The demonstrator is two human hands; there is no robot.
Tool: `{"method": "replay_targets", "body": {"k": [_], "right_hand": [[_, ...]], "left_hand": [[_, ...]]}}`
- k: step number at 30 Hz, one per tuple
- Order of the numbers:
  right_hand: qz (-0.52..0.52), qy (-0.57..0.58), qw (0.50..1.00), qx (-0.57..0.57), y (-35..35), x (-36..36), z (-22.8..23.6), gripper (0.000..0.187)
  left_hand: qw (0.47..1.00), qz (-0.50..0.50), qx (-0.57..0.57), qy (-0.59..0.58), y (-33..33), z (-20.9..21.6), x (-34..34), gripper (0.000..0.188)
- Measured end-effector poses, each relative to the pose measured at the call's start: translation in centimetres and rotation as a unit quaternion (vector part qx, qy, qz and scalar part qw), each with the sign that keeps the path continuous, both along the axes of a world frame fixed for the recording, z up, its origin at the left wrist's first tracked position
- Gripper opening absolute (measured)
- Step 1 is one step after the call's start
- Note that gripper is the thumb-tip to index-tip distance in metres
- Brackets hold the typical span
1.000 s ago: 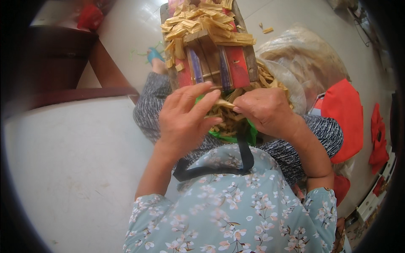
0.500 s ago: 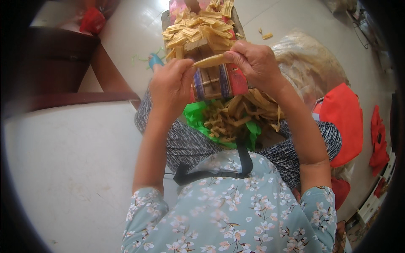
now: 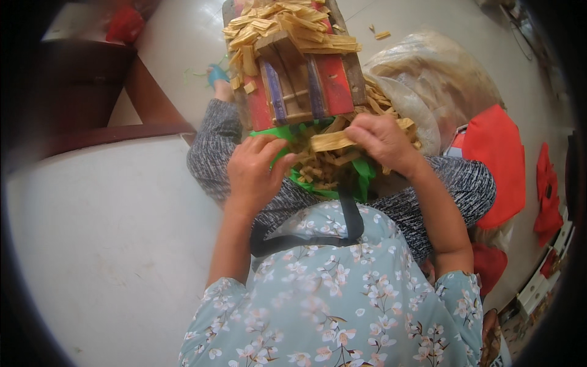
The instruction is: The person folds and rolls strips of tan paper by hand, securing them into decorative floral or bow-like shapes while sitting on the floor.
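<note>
Nearest to you is your own floral blouse (image 3: 342,306), with a dark strap (image 3: 351,223) running up from it toward your lap. Your patterned grey trousers (image 3: 452,183) spread to either side beneath your forearms.

Your left hand (image 3: 254,174) rests with its fingers curled at the near left edge of the green cloth (image 3: 361,174) on your lap, fingertips among the loose pieces; whether it actually grips any of them cannot be told. Your right hand (image 3: 382,140) pinches a pale yellow strip (image 3: 330,140), which juts out to the left from between thumb and fingers, level and just above the heap.

That heap of short tan strips (image 3: 318,168) lies on the green cloth, between your two hands and right below the wooden frame.

Just beyond your hands stands a wooden frame (image 3: 299,85) with red painted sides and purple slats, tilted toward you. Its upper end is piled with more yellow strips (image 3: 287,30).

To the right of the frame sits a clear plastic bag (image 3: 440,79), and further right an orange-red cloth (image 3: 495,159). To the left is a dark wooden bench (image 3: 79,92) on the pale floor (image 3: 92,244).
</note>
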State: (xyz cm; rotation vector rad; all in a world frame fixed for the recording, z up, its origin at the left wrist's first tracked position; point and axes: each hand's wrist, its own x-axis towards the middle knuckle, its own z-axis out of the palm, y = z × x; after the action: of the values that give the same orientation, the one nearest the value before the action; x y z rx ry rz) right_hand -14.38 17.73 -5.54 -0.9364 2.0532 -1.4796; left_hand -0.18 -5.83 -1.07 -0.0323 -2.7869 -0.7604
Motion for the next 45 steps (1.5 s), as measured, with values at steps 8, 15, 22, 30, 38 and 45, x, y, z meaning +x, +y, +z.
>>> {"method": "replay_targets", "body": {"k": [8,15,22,30,38,45], "right_hand": [[0.061,0.232,0.971,0.025,-3.1,1.5,1.6,0.030],[0.008,0.325,0.944,-0.045,-0.1,1.7,3.8,0.024],[0.164,-0.111,0.980,-0.027,-0.3,4.9,4.5,0.031],[0.158,-0.404,0.900,-0.044,1.3,4.2,4.7,0.033],[0.006,-0.571,0.804,-0.168,1.3,5.1,4.2,0.015],[0.142,-0.581,0.773,-0.209,2.0,4.5,5.8,0.014]], "left_hand": [[0.942,0.013,0.277,-0.187,2.9,-0.8,0.4,0.018],[0.490,-0.148,0.856,-0.065,0.6,0.5,1.4,0.030],[0.853,-0.164,0.492,-0.057,1.2,2.8,0.5,0.033],[0.983,-0.164,-0.029,0.072,5.6,2.8,0.4,0.016],[0.967,-0.145,-0.143,0.152,6.6,2.5,-0.3,0.017],[0.961,-0.044,-0.101,0.252,6.3,2.8,0.0,0.010]]}}
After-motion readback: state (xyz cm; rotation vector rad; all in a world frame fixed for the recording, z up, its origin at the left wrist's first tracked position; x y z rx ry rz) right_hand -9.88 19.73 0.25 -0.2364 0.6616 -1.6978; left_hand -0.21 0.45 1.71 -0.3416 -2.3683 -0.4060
